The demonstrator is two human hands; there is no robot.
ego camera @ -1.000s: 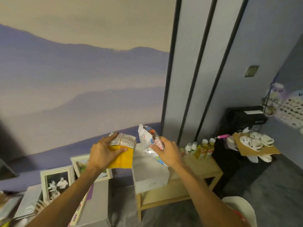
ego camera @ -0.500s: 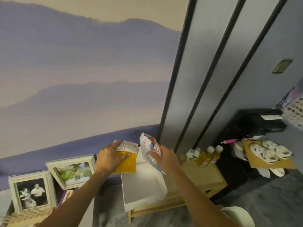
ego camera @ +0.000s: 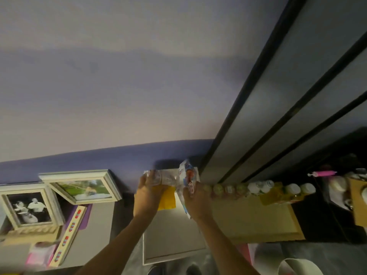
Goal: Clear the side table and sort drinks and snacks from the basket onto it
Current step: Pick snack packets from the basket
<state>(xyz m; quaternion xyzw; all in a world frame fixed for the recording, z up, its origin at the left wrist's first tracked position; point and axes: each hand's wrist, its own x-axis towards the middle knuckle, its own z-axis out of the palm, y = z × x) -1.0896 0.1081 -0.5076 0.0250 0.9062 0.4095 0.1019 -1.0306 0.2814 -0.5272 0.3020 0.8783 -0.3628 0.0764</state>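
Observation:
My left hand (ego camera: 148,192) grips a yellow snack packet (ego camera: 167,197) with a pale printed top. My right hand (ego camera: 195,199) holds a clear and white snack bag (ego camera: 187,176) with red and blue print, upright. Both packets are held close together against the wall, above a white box (ego camera: 170,239) at the left end of the wooden side table (ego camera: 256,219). A row of small bottles (ego camera: 258,188) with white caps stands along the table's back edge. The basket is out of view.
Two framed photos (ego camera: 85,186) lean on the wall at left over a grey surface (ego camera: 95,231) with a patterned strip and a pink item. Dark furniture (ego camera: 321,215) stands right of the table. A white curved object (ego camera: 297,267) sits at bottom right.
The view has tilted down and closer to the table. Both hands have moved lower and nearer the wall with their packets, now held closer together.

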